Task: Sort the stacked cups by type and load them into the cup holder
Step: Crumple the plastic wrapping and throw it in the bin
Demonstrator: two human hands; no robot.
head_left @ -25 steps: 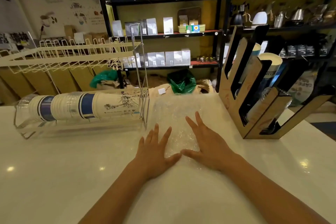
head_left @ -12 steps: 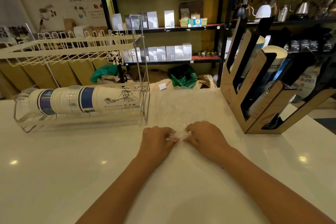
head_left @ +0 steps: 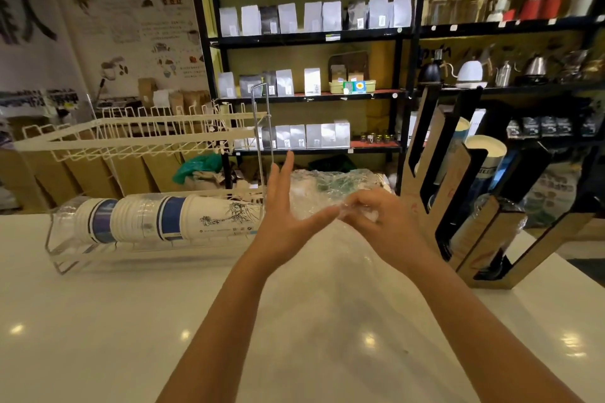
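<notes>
Moved: both hands are lifting off the counter (head_left: 98, 321); half a second ago they were pressing the clear plastic wrap (head_left: 327, 193) down, and now it is hanging bunched between them above the surface.
Left hand (head_left: 288, 213): its fingers are standing straight and spread, pointing up, with the thumb reaching toward the wrap; it is gripping nothing.
Right hand (head_left: 376, 222): its fingers are curling in and pinching a corner of the wrap.
Stacked cups (head_left: 163, 219): they are lying on their sides as one nested row in the lower tier of the white wire rack (head_left: 137, 131), left of the hands; paper cups with blue bands and a line drawing, with clear ones at the far left end.
Cup holder (head_left: 458, 193): the cardboard holder is standing tilted at the right counter edge, just beside the right forearm, with cups already showing in its slots.
Open room: bare counter is stretching in front of the rack and under both forearms.
Surface: glossy white, reflecting ceiling lights.
Room: black shelving (head_left: 311, 39) is running behind, carrying pouches and kettles.
</notes>
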